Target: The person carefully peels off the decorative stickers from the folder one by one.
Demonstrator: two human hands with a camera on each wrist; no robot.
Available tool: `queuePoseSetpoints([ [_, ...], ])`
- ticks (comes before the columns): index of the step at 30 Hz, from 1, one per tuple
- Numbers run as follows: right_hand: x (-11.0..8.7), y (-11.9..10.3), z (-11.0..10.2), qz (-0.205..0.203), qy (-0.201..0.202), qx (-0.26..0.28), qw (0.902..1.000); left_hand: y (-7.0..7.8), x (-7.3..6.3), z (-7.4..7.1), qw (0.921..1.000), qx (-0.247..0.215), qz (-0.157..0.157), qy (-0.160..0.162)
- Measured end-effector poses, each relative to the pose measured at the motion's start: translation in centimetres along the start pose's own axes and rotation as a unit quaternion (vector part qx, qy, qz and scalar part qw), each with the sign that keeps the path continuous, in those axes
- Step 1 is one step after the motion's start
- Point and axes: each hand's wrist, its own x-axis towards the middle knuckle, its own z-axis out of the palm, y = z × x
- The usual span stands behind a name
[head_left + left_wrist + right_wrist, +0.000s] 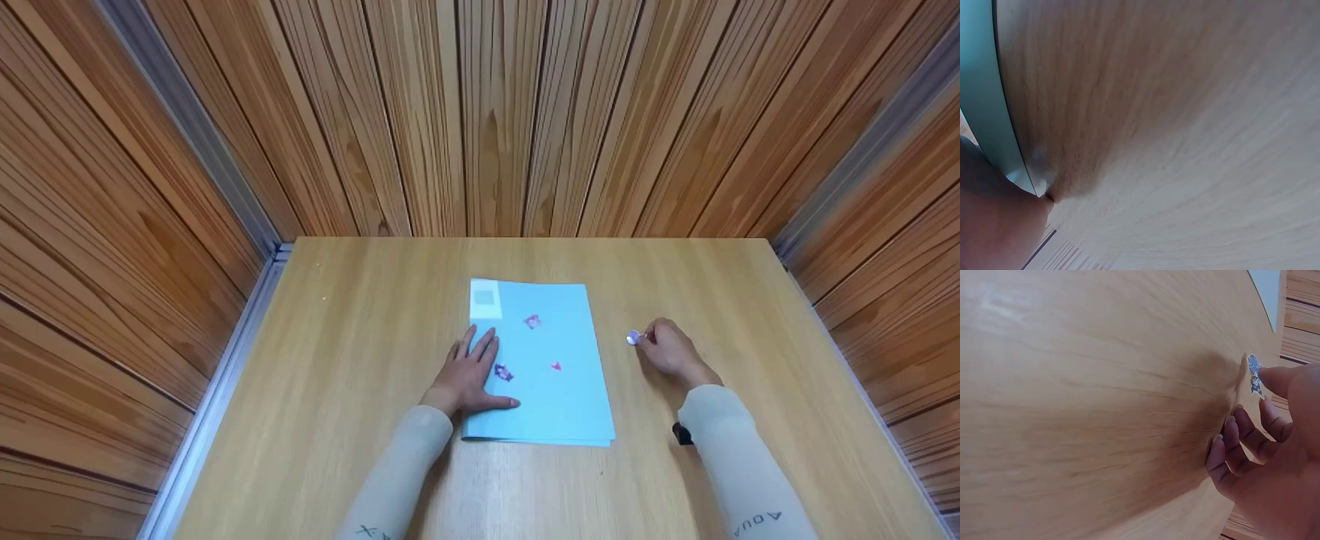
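Note:
A light blue folder or booklet (pixel 555 409) lies flat on the table, with a pale label (pixel 485 298) at its top left corner. Three small stickers are on its cover: a pink one (pixel 532 322), a purple one (pixel 503 372) and a tiny red-pink one (pixel 556 366). My left hand (pixel 466 381) rests spread on the cover's left edge, thumb pointing right. To the right of the folder, my right hand (pixel 670 351) pinches a small cut-out sticker (pixel 1254 376) between thumb and forefinger, just above the table. The other fingers curl loosely below it.
The wooden table (pixel 345 360) extends around the folder. Plank-patterned walls (pixel 495 120) stand at the back and both sides, with metal rails (pixel 210 420) along the table's edges. A black band (pixel 682 433) shows at the right sleeve.

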Motion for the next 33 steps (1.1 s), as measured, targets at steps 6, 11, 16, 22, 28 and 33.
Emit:
queuePoseSetpoints([
  [6,1.8,2.0,1.0,0.047,-0.002,-0.030,0.9984,-2.5,2.7,3.0,0.9987,0.050,-0.007,0.006],
  [11,1.9,1.8,1.3,0.054,0.007,-0.051,0.9972,-2.4,2.4,3.0,0.9989,0.045,-0.009,0.006],
  [16,2.0,1.6,1.4,0.063,0.011,-0.051,0.9967,-2.5,2.2,3.1,0.9990,0.043,-0.009,0.011],
  [22,2.1,1.8,1.5,0.066,0.017,-0.047,0.9966,-2.5,2.2,3.0,0.9991,0.040,-0.011,0.013],
  [28,2.1,2.1,1.7,0.050,0.024,-0.059,0.9968,-2.5,2.3,3.1,0.9988,0.046,-0.011,0.010],
  [33,2.0,2.3,1.8,0.031,0.025,-0.054,0.9977,-2.4,2.3,3.2,0.9985,0.052,-0.012,0.011],
])
